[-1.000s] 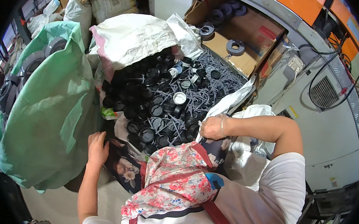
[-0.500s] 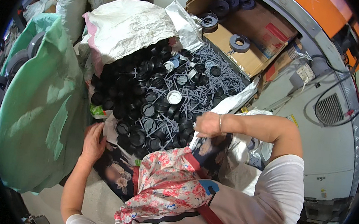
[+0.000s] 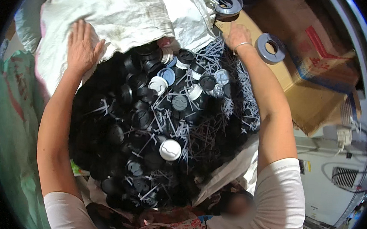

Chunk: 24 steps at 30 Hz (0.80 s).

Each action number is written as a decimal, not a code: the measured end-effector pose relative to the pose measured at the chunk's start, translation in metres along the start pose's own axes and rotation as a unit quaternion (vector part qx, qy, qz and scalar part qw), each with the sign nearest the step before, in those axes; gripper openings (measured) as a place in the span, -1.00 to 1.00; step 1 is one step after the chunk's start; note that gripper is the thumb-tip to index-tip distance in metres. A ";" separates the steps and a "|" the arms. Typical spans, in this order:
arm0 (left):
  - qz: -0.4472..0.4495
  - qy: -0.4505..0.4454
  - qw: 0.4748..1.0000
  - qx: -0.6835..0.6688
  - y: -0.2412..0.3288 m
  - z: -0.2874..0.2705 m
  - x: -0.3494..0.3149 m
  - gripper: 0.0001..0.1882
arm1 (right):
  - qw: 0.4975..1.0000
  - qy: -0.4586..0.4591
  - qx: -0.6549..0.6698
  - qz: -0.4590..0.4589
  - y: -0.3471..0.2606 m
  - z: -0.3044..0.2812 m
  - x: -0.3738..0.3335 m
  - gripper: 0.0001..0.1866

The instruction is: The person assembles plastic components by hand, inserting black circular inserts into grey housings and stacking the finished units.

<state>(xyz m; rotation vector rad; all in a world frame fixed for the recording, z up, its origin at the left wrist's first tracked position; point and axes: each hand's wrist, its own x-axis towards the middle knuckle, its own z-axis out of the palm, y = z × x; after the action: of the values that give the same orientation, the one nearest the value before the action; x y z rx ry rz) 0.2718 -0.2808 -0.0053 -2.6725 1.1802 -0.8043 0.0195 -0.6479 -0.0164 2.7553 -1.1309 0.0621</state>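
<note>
My left hand (image 3: 84, 47) is open, its palm flat and fingers spread on the white woven sack (image 3: 126, 17) at the far left. At the far right my right hand (image 3: 239, 35) rests on a tan cardboard flap (image 3: 275, 74), its fingers partly foreshortened and nothing visible in them. Between my arms lies a heap of black round caps (image 3: 143, 118), with thin grey plastic sprues (image 3: 243, 84) mixed in, thickest at the right. A white cap (image 3: 170, 150) sits on the near part of the heap. Several white and blue-grey caps (image 3: 166, 76) lie farther back.
A grey ring-shaped part (image 3: 270, 48) lies on the cardboard right of my hand, and another grey ring (image 3: 228, 4) is behind it. An open cardboard box (image 3: 321, 86) stands at the right. Green sacking (image 3: 16, 137) hangs at the left. A pale machine panel (image 3: 326, 205) is at the lower right.
Both hands have moved from the near edge to the far side, arms stretched out over the heap. My right hand has left the near white sack edge. The view has shifted closer.
</note>
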 end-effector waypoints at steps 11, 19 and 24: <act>0.031 0.065 0.993 -0.097 0.012 0.058 0.016 -0.01 | 0.981 0.069 -0.179 -0.032 0.055 -0.027 0.200 -0.28; 0.034 -0.011 0.996 -0.078 -0.014 0.091 0.013 0.01 | 0.983 -0.114 0.091 0.112 0.125 0.038 0.259 -0.14; 0.032 -0.010 0.993 -0.117 -0.009 0.098 0.016 0.03 | 0.953 -0.276 0.085 0.095 0.183 0.048 0.208 -0.20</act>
<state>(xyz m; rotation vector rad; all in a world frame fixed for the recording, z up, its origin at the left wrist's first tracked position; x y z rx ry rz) 0.3366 -0.2969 -0.0792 -2.7991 1.4283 -0.6650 0.0385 -0.9280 -0.0190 2.8876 -1.5820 -0.6586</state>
